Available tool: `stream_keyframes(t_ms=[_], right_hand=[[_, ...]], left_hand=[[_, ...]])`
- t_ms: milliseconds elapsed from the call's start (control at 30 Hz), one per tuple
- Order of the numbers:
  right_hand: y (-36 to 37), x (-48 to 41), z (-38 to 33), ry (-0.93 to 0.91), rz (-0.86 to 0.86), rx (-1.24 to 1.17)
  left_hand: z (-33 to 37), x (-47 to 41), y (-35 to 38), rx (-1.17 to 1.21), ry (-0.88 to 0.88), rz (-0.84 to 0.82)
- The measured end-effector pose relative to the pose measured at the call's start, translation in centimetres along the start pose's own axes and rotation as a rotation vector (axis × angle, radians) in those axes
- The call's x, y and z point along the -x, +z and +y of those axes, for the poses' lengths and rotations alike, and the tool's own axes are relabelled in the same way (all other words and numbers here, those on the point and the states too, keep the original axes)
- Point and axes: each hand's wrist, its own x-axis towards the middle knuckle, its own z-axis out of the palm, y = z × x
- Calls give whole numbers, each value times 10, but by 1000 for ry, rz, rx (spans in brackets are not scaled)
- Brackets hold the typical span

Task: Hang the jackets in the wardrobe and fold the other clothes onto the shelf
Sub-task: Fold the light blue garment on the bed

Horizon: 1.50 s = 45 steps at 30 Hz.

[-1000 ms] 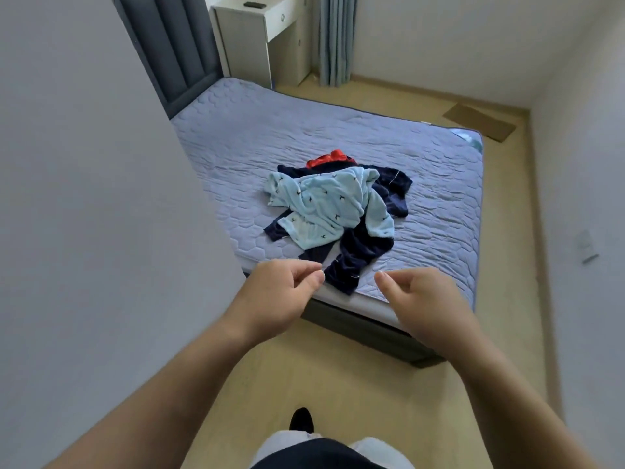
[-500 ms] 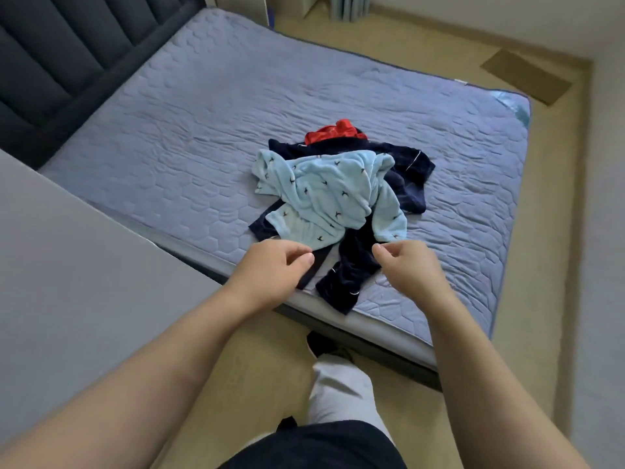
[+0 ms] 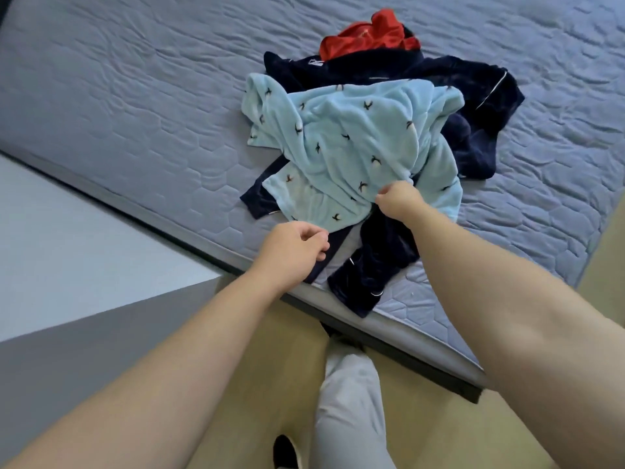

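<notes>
Quilted mattress (image 3: 135,96) is bearing a clothes pile near its edge: light-blue garment (image 3: 355,140) is lying over navy garment (image 3: 382,265), with red garment (image 3: 365,38) behind. Right hand (image 3: 395,201) is pinching the light-blue hem; left hand (image 3: 291,247) is hovering curled, grasp indeterminable.

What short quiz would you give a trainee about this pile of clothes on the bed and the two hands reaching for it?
1. True or false: the light blue garment lies on top of the navy garment.
2. Which colour shows at the far end of the pile? A red, B green, C yellow.
3. Fill in: the right hand grips the ____ garment.
Key: 1 true; 2 A, the red garment; 3 light blue.
</notes>
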Motion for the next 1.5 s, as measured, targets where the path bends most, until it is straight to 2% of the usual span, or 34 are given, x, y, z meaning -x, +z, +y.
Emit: stream_keyframes(t_ms=[100,200,300,400,433,567,667,733,800,933,1033,1100,1200,1367,1500], right_hand=[[4,-44,-5,52,-2,34],[7,-80,-7,113,59,-36],[5,-95,-8,127,131,-231],[6,-75,-12,140,300,-511],[6,-62,-14,141,310,-589],[0,7,-37,175,153,-923],[-18,72,-59,257,-32,-1235],[-33,121,-74,292,-113,-1337],[-47,170,-89,250,-117,-1362],[-60,273,-112,32,-45,-1438],[-64,338,-114,-92,6,-1479],[-65,374,-110,-135,63,-1484],[-66,417,-97,-165,187,-1452],[-78,469,-60,-170,396,-1502],[-89,507,-24,-262,478,-1550]], left_hand=[[-16,-22,0,29,-21,-10],[-37,-33,-2,61,-65,-14],[-55,-34,-5,85,-84,-2],[-61,-23,-8,112,-109,17],[-60,-17,-9,119,-115,20],[-46,17,-18,126,-106,8],[-32,50,-29,126,-64,-13],[-26,74,-38,106,-21,-11],[-24,93,-47,10,46,11],[-20,123,-60,-257,235,63],[-13,137,-61,-277,366,94],[-6,140,-61,-311,418,125],[5,153,-65,-488,517,168],[28,199,-52,-250,703,-4],[66,238,-27,41,841,-73]])
